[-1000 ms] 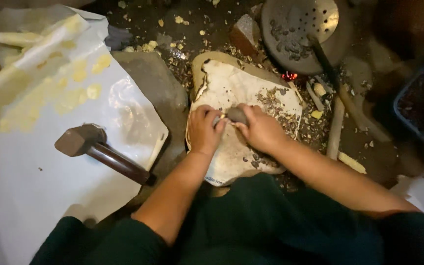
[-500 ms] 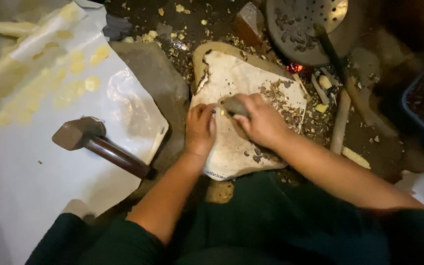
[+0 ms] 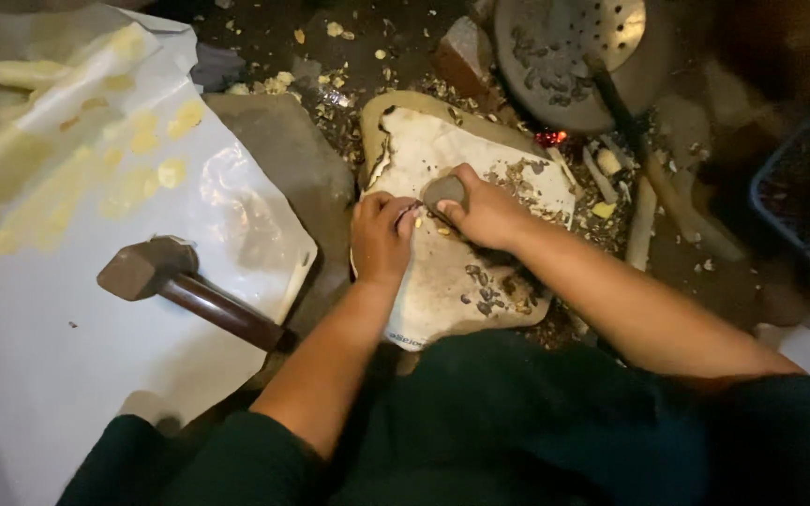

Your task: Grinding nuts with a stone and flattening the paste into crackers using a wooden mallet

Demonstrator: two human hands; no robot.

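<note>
My right hand (image 3: 485, 208) grips a small dark stone (image 3: 444, 191) and holds it over a pale, worn sheet (image 3: 442, 272) spread on a flat slab. My left hand (image 3: 382, 236) rests beside it with fingers curled, pinching something small against the sheet; what it pinches is too small to tell. Dark shell fragments (image 3: 482, 286) lie scattered on the sheet near both hands.
A heavy hammer (image 3: 185, 286) lies on a white plastic sheet (image 3: 96, 375) with yellowish pieces (image 3: 157, 141) at left. A round perforated metal pan (image 3: 574, 52) with a long handle sits at top right, glowing embers (image 3: 549, 138) beside it. Sticks (image 3: 644, 220) and debris lie right.
My right hand with the stone has lifted and shifted toward the far side of the sheet. My left hand moved slightly along with it. The hammer has not moved.
</note>
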